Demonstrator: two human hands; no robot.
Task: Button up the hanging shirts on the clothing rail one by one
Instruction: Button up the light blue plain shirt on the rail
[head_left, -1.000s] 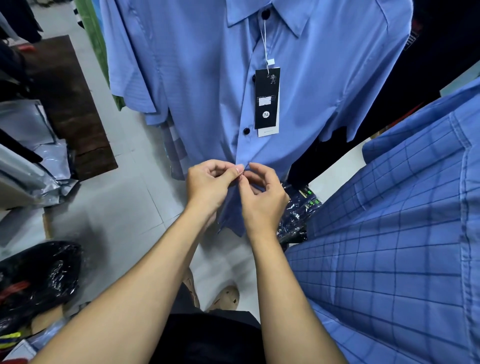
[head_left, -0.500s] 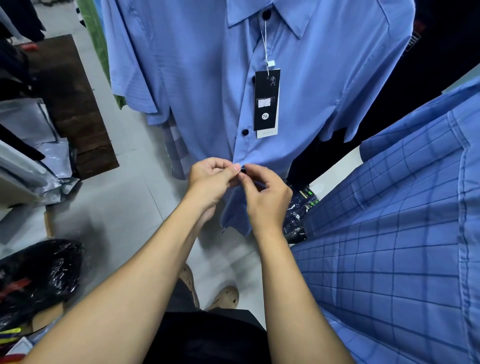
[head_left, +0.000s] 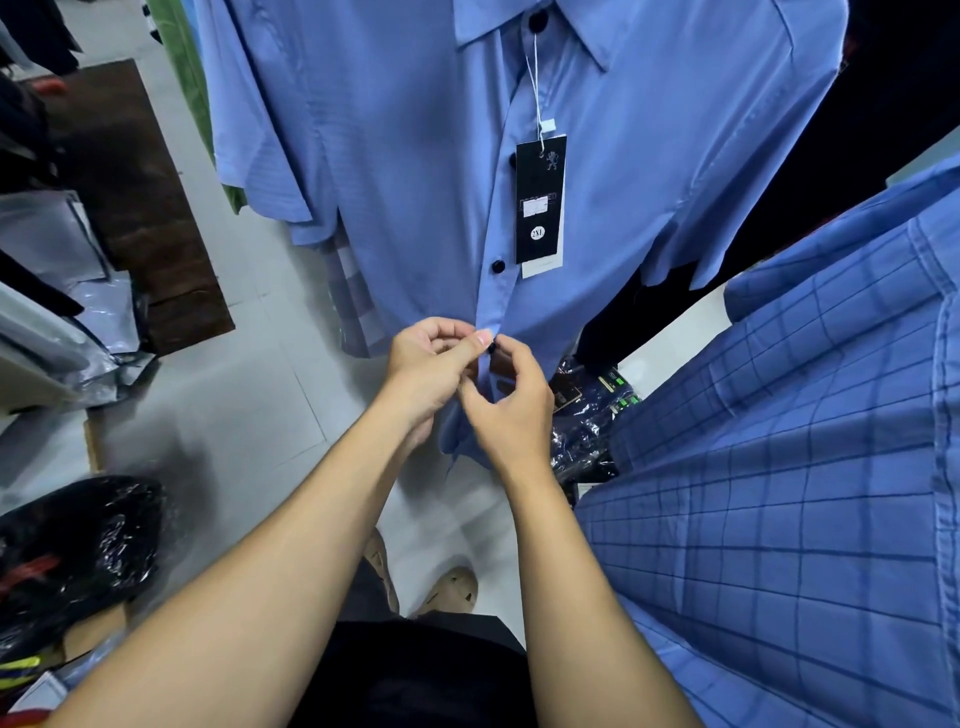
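Note:
A plain light blue short-sleeved shirt (head_left: 415, 171) hangs in front of me, with black buttons and a black price tag (head_left: 540, 200) on a string from the collar. The button at the collar (head_left: 538, 20) and one below the tag (head_left: 498, 266) are fastened. My left hand (head_left: 434, 371) pinches the placket edge near the hem. My right hand (head_left: 511, 410) pinches the facing edge, and a small black button (head_left: 492, 347) shows between the two thumbs. The shirt's lower hem (head_left: 460, 441) hangs behind my hands.
A blue checked shirt (head_left: 789, 467) hangs close on the right. Dark garments hang behind it at upper right. Green and pale blue shirts (head_left: 182, 88) hang at upper left. Plastic-wrapped packs (head_left: 587, 410) lie on the tiled floor, with bags (head_left: 72, 551) at lower left.
Both hands stayed at the same spot low on the placket. The black button, hidden a second ago, now shows between my thumbs.

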